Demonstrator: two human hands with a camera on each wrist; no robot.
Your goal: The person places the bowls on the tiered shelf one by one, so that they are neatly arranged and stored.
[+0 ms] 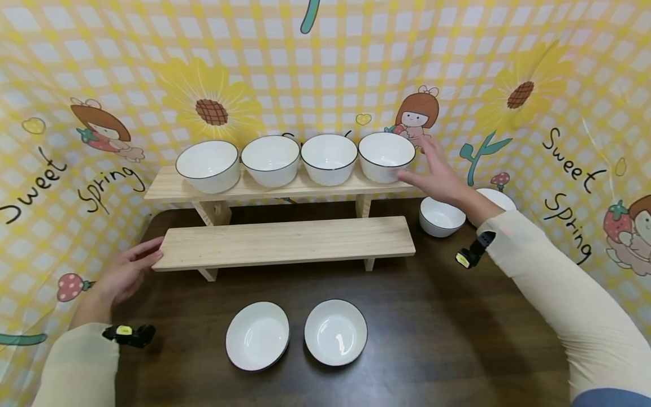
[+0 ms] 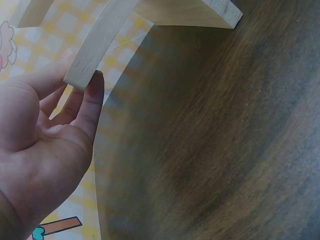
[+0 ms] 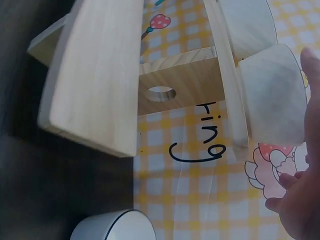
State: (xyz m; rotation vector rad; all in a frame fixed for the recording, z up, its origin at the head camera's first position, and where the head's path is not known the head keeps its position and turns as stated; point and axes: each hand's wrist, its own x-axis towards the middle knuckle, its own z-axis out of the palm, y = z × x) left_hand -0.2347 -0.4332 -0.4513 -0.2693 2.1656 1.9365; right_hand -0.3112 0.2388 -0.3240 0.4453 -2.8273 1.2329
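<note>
The left hand (image 1: pixel 124 274) pinches the lower shelf's (image 1: pixel 285 243) left end in its grip; the right hand's (image 1: pixel 439 178) grip is unclosed, fingers extended beside the rightmost bowl (image 1: pixel 386 158) on the upper shelf (image 1: pixel 164 183), contact unclear; three more bowls (image 1: pixel 270 161) line up leftward; two bowls (image 1: pixel 335 332) sit on the table (image 1: pixel 417 339), before the lower shelf.

A two-tier stand of pale wood (image 1: pixel 285 243) rests on the dark brown desk (image 1: pixel 432 339), its lower board pinched at the left end by the left hand (image 1: pixel 124 272). Along the upper board, four white, dark-rimmed bowls (image 1: pixel 328 155) sit upright; the rightmost bowl (image 1: pixel 385 157) is just beside the right hand (image 1: pixel 438 174).
</note>
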